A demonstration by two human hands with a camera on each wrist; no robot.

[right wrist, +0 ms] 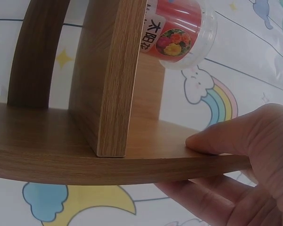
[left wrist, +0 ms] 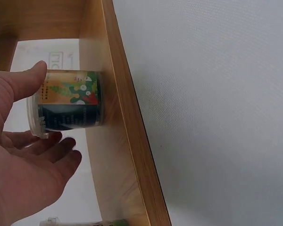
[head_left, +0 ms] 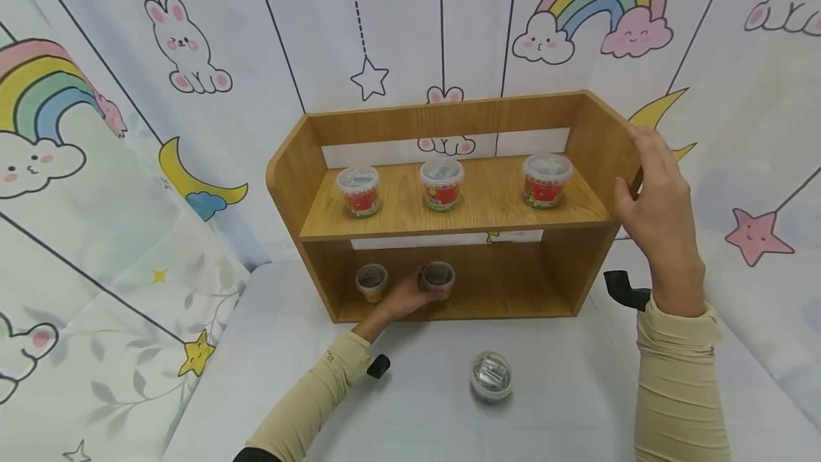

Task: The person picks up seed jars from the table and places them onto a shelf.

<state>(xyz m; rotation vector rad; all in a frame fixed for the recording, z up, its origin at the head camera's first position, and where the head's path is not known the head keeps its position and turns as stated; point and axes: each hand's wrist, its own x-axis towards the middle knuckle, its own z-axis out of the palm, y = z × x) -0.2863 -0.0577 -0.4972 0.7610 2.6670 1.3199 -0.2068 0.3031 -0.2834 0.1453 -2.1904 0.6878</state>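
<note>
A wooden two-tier shelf (head_left: 487, 218) stands on the white table. On its lower tier, my left hand (head_left: 408, 296) holds a small lidded plastic cup (head_left: 439, 279) with an orange and dark label. In the left wrist view, the thumb (left wrist: 30, 82) lies on one side of the cup (left wrist: 68, 101) and the fingers curl by the lid on the other; the cup's base rests on the board. My right hand (head_left: 663, 209) grips the shelf's right side panel (right wrist: 179, 165), thumb on the inner face, fingers on the outer.
A similar cup (head_left: 372, 282) stands left of the held one. Three red-labelled cups, at left (head_left: 359, 192), middle (head_left: 442, 184) and right (head_left: 546, 180), stand on the upper tier. A silver-topped tub (head_left: 491, 377) sits on the table in front. Patterned cloth (head_left: 398, 27) hangs behind.
</note>
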